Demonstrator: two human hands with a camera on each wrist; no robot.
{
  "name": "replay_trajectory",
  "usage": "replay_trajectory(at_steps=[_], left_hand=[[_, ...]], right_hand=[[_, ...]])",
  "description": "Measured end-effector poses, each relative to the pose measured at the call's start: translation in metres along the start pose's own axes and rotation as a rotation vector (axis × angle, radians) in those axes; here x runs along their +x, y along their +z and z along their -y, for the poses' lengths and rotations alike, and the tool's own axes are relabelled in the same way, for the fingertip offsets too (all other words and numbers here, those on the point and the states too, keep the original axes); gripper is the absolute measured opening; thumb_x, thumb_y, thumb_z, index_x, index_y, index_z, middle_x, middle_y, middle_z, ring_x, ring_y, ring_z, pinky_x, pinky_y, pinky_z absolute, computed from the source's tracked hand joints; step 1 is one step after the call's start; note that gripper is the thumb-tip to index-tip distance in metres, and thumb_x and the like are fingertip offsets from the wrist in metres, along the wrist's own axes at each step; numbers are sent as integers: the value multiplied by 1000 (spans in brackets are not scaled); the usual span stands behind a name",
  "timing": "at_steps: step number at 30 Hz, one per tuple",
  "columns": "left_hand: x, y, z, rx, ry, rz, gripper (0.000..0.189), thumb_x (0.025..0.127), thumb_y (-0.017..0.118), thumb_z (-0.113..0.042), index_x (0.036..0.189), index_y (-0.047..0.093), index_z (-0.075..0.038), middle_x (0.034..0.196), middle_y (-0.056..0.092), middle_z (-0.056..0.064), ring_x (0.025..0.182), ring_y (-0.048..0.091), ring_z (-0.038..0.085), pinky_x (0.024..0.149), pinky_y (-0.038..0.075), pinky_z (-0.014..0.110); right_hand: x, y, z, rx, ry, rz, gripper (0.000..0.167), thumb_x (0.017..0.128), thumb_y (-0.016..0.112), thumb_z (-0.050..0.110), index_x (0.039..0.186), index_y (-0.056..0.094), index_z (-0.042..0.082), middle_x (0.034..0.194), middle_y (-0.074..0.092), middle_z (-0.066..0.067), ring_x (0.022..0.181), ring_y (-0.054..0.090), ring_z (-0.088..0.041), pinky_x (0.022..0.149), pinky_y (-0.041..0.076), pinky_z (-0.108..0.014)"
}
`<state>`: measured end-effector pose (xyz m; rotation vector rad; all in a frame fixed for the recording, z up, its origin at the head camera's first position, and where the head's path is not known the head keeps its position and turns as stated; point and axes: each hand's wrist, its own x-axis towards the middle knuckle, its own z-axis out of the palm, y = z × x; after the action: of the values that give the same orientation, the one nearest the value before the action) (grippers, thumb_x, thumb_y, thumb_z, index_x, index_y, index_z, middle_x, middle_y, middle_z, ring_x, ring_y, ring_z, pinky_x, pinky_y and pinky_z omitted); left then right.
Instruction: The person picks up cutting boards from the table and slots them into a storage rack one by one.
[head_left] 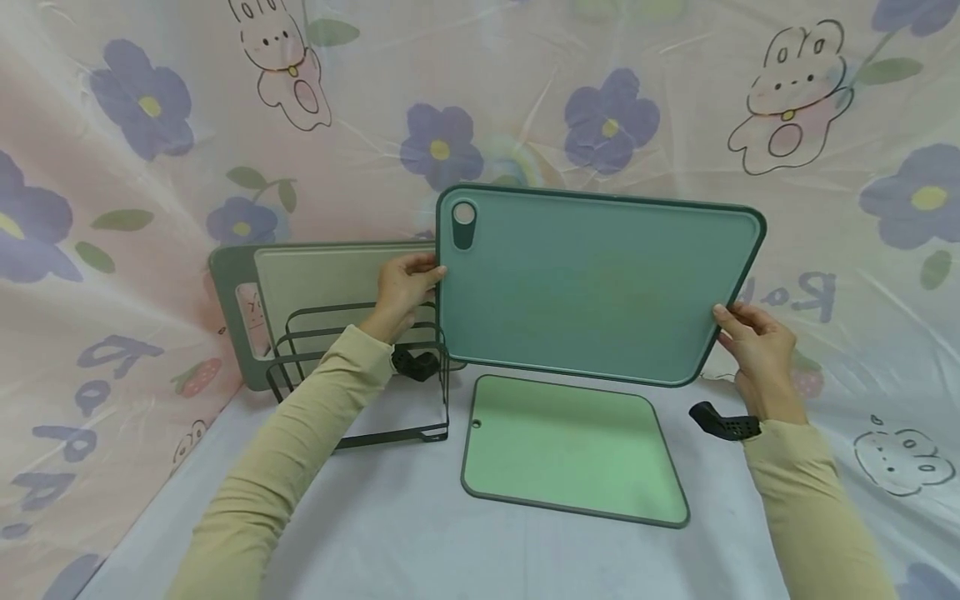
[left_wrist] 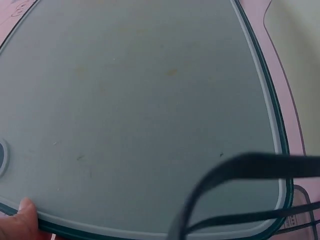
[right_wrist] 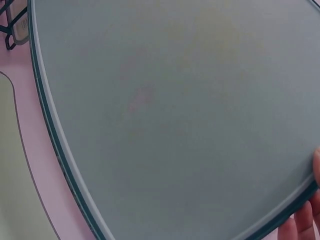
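Note:
Both hands hold up a teal cutting board [head_left: 592,283] with a dark green rim and a hole in its upper left corner. My left hand [head_left: 405,292] grips its left edge, thumb on the front face. At the lower right edge, my right hand [head_left: 761,354] pinches the rim between thumb and fingers. Below the raised board, a smaller light green cutting board [head_left: 570,450] lies flat on the table. A dark wire rack [head_left: 390,437] stands at the left, under and beside my left forearm. In the left wrist view, the rack's bars [left_wrist: 260,165] cross before the board's corner.
Behind the rack leans a larger board [head_left: 232,333] with a grey-green handle end and a pale face, partly hidden by the teal board. A white cloth [head_left: 420,542] covers the table. A printed curtain [head_left: 525,83] hangs behind and at the sides.

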<state>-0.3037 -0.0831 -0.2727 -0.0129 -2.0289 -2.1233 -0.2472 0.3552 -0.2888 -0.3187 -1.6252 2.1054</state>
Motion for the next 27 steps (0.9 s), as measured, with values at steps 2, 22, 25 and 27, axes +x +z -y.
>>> replay_trajectory(at_steps=[2,22,25,27], left_hand=[[0,-3,1,13,3,-7,30,89,70,-3,118,65,3,102,62,10,89,63,20,81,55,35],[2,-43,-2,99,-25,-47,35,92,68,-8,125,61,1,107,60,8,94,62,19,82,54,34],[2,-48,-3,98,-20,-51,35,92,68,-8,126,61,1,107,60,8,92,62,18,82,54,34],[1,-51,-3,93,-16,-52,35,92,68,-7,126,61,1,106,60,7,91,62,17,82,54,35]], right_hand=[[1,4,-2,0,10,0,19,77,82,12,90,68,10,95,56,0,84,56,-8,65,52,-15],[5,47,-18,-102,39,36,21,82,78,17,98,65,14,99,55,1,89,56,-7,85,49,-21],[6,53,-20,-97,31,46,21,82,79,17,97,65,13,99,55,0,88,56,-7,74,50,-17],[6,56,-20,-100,32,43,21,82,79,17,97,65,14,99,55,0,88,56,-7,78,50,-18]])
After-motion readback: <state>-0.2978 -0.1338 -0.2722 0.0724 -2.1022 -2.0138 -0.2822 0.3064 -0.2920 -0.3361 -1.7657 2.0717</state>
